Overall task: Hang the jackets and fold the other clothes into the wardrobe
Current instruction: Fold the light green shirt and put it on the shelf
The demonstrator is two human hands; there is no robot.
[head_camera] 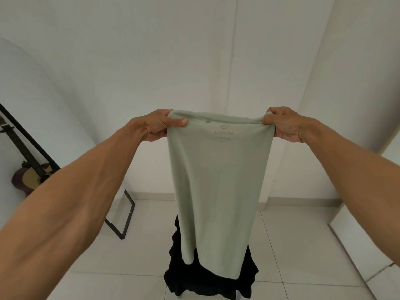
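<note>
1. The left hand point(160, 126) is pinching one top corner of the pale green shirt point(218, 180), thumb lying across the front of the cloth and fingers curled behind it.
2. The right hand point(285, 124) is clenching the opposite top corner, with the fabric bunching inside its fist.
3. Both arms are reaching forward and apart, so the top edge is stretching taut between the hands. I judge this is being done to let the shirt hang straight and shed creases before folding.
4. The shirt is dangling below the hands as a narrow panel, with its neck print showing through reversed just under the top edge.
5. Its lower hem is hanging in front of a heap of black clothes point(207, 278) above the tiled floor point(303, 245); whether they are touching is unclear.
6. A black-framed mirror point(127, 215) is leaning by the left wall, well apart.
</note>
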